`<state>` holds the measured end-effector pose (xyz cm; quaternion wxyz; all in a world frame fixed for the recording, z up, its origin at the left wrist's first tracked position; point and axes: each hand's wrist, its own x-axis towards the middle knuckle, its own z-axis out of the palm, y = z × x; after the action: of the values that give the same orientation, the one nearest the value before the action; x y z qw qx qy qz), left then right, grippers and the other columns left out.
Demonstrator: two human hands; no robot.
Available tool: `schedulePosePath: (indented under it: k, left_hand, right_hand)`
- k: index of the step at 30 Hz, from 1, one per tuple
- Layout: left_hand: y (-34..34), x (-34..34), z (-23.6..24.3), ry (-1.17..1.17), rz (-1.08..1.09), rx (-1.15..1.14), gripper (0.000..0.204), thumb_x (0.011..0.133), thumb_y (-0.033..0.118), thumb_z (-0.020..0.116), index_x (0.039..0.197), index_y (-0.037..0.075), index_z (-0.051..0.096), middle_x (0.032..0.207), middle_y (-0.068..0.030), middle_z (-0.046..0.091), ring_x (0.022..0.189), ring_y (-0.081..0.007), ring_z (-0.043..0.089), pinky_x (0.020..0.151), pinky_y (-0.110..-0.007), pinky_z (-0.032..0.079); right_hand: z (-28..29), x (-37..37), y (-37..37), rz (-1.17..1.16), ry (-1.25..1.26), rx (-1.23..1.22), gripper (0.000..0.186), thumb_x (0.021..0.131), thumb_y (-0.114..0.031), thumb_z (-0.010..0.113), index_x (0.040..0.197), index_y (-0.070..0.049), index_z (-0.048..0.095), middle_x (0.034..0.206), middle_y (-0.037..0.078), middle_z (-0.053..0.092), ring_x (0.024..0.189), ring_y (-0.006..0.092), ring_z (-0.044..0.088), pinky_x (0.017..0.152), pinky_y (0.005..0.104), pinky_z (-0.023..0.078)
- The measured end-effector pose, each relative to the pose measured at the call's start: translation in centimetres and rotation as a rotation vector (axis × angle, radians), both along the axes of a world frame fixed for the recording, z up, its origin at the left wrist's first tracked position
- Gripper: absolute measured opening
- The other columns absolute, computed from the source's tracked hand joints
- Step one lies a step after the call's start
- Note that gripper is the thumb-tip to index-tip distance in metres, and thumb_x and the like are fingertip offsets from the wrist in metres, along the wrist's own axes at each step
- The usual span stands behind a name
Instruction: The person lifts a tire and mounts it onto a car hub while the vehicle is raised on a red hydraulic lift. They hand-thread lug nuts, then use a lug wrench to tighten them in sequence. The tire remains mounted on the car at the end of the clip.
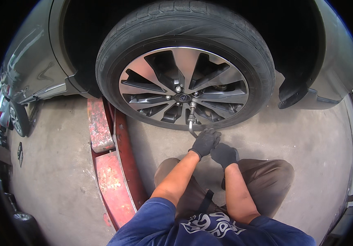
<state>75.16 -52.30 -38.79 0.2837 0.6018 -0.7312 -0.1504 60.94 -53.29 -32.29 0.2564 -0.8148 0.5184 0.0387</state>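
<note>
A car wheel with a black tire and spoked alloy rim stands before me. The socket end of a chrome lug wrench sits at a lug nut low on the hub, and its bent shank runs toward me. My left hand, in a dark glove, is closed round the near end of the wrench. Beside it, almost touching, my gloved right hand is closed too; what its fingers hold is hidden. Other lug nuts show around the center cap.
A worn red floor jack reaches under the car left of my knees. Grey bodywork surrounds the dark wheel arch. Another wheel stands at the far left, and a tire lies at the lower left. Concrete floor stretches around.
</note>
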Motion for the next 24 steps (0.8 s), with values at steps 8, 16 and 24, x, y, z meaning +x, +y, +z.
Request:
schedulePosePath:
  k: [8,16,24]
  left_hand:
    - [2.7,-0.4,-4.4,0.876,0.057,0.216,0.047,0.096,0.022,0.065,0.139,0.004,0.055,0.139,-0.019,0.059,0.127,-0.0332,0.058,0.109,-0.042,0.044]
    - [0.6,-0.4,-8.1,2.422,0.477,0.353,0.021,0.098,0.02,0.056,0.113,0.006,0.057,0.114,-0.0144,0.064,0.109,-0.0319,0.063,0.101,-0.045,0.049]
    - [1.5,5.4,-7.9,2.7,0.785,0.237,0.021,0.1,0.018,0.047,0.087,0.007,0.06,0.09,-0.0097,0.069,0.092,-0.0307,0.068,0.094,-0.048,0.054]
  right_hand:
    - [6.4,9.2,0.1,-0.241,-0.627,-0.292,0.045,0.091,-0.031,0.068,0.122,-0.001,0.055,0.096,0.023,0.071,0.093,0.0428,0.069,0.083,0.0521,0.054]
    - [2.4,15.2,-1.5,-0.354,-0.691,0.104,0.043,0.091,-0.021,0.068,0.124,-0.003,0.046,0.091,0.022,0.07,0.083,0.0376,0.072,0.073,0.0475,0.055]
    - [0.8,14.9,-1.4,-0.356,-1.223,0.327,0.026,0.09,-0.014,0.068,0.11,-0.003,0.056,0.081,0.006,0.062,0.065,0.0135,0.059,0.062,0.0344,0.051]
